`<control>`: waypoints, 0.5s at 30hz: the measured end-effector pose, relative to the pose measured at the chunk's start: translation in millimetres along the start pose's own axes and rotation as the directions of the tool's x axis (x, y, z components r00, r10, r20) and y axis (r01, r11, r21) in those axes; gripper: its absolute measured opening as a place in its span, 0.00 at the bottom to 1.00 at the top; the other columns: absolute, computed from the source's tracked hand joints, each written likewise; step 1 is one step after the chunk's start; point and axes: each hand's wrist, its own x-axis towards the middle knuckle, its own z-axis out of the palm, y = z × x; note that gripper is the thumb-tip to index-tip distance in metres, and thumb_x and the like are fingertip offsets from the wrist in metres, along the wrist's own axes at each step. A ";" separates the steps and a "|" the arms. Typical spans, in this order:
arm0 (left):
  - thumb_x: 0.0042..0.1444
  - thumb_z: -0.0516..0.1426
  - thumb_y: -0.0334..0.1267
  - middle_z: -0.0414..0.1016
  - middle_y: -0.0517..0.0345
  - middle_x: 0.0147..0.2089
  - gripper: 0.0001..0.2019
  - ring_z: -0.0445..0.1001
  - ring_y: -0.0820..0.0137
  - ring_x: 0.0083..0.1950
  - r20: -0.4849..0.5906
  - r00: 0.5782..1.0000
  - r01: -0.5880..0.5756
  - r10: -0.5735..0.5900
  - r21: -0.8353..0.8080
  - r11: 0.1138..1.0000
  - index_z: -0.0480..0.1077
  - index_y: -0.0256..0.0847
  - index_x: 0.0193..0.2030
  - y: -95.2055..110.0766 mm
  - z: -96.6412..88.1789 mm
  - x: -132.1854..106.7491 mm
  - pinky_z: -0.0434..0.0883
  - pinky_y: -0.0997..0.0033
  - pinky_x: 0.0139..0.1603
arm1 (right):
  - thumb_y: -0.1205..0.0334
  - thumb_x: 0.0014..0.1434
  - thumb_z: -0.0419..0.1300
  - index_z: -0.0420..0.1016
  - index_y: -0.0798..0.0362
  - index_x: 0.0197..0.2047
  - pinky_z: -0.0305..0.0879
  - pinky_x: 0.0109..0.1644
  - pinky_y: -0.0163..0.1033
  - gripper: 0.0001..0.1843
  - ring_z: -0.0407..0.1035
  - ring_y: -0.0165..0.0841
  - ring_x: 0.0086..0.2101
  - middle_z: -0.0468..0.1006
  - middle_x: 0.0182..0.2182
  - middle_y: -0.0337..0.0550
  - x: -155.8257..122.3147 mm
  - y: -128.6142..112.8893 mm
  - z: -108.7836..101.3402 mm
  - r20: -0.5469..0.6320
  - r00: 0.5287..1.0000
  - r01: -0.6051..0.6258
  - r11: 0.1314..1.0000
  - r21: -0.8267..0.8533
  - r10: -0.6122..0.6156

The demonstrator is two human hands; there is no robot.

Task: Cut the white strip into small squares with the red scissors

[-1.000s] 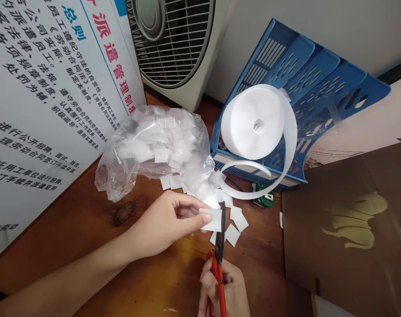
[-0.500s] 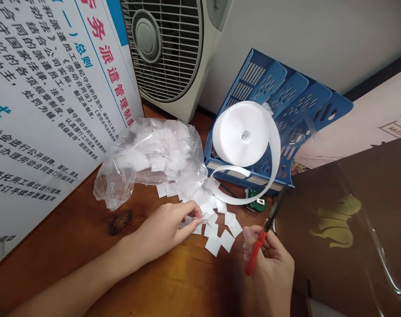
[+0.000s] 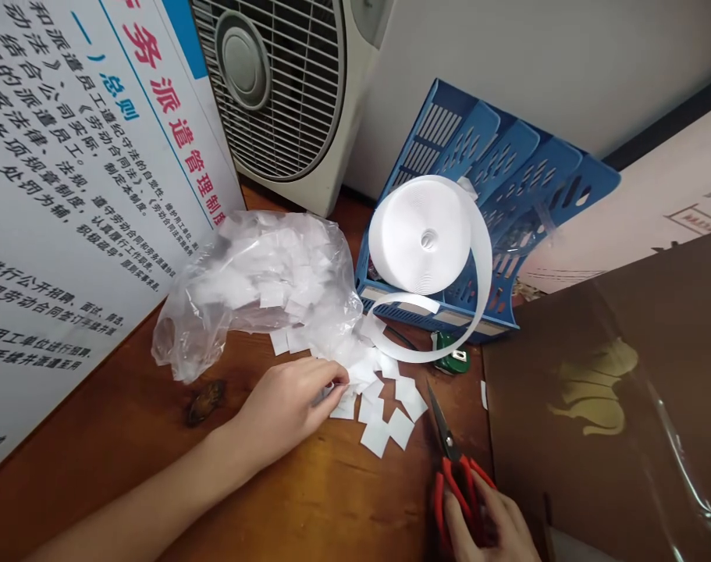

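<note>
My left hand rests on the wooden table with its fingers curled, the fingertips touching the pile of small white cut squares. Whether it pinches one I cannot make out. My right hand sits at the bottom edge, fingers through the red handles of the scissors, which lie on the table with blades closed and pointing away. A white tape roll leans on a blue file rack, its loose strip curling down to the table.
A clear plastic bag full of white squares lies left of the roll. A printed board leans at the left, a fan stands behind. A brown board under clear film covers the right. A small green object lies under the strip.
One second ago my left hand held a white piece up against the scissor blades. Since then the piece has dropped, my right hand has moved right and laid the scissors on the table.
</note>
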 end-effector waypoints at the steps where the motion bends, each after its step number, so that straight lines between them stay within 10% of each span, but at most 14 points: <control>1: 0.69 0.54 0.34 0.80 0.56 0.39 0.07 0.77 0.65 0.40 0.013 1.000 0.010 -0.010 0.008 1.000 0.74 0.40 0.44 -0.3 0.3 0.1 0.68 0.67 0.42 | 0.40 0.55 0.60 0.83 0.60 0.47 0.73 0.39 0.49 0.32 0.78 0.48 0.37 0.81 0.41 0.56 2.3 -6.3 0.3 -0.006 0.999 -0.031 1.000 -0.003 0.031; 6: 0.70 0.53 0.35 0.79 0.56 0.42 0.06 0.78 0.66 0.43 0.005 0.999 0.050 -0.049 -0.054 0.997 0.72 0.40 0.45 2.3 -3.2 -0.3 0.68 0.68 0.44 | 0.38 0.50 0.60 0.83 0.59 0.47 0.71 0.41 0.54 0.34 0.76 0.48 0.35 0.80 0.40 0.53 20.6 -27.0 -5.3 0.042 0.987 -0.158 0.987 0.004 0.158; 11: 0.70 0.53 0.37 0.79 0.59 0.40 0.06 0.77 0.69 0.38 0.038 0.997 0.069 -0.064 -0.138 0.988 0.70 0.42 0.44 6.2 -7.4 0.8 0.67 0.72 0.39 | 0.42 0.56 0.59 0.84 0.57 0.43 0.65 0.50 0.59 0.27 0.73 0.54 0.41 0.82 0.41 0.56 39.8 -63.5 -23.6 -0.078 0.995 0.063 0.998 -0.018 -0.064; 13: 0.71 0.52 0.37 0.79 0.59 0.40 0.06 0.76 0.70 0.36 0.057 0.997 0.059 -0.051 -0.153 0.986 0.70 0.42 0.45 7.1 -7.2 0.8 0.68 0.72 0.38 | 0.44 0.59 0.64 0.82 0.52 0.43 0.66 0.48 0.52 0.21 0.72 0.46 0.40 0.81 0.40 0.50 50.6 -100.2 -27.4 -0.119 0.993 0.015 0.985 0.174 0.006; 15: 0.70 0.52 0.37 0.79 0.59 0.39 0.06 0.75 0.70 0.35 0.073 0.997 0.044 -0.032 -0.169 0.985 0.70 0.42 0.44 8.3 -6.5 0.6 0.68 0.73 0.37 | 0.44 0.58 0.69 0.80 0.53 0.40 0.67 0.38 0.41 0.19 0.71 0.36 0.33 0.79 0.35 0.46 67.9 -142.0 -22.4 0.086 0.987 -0.160 0.780 0.605 0.136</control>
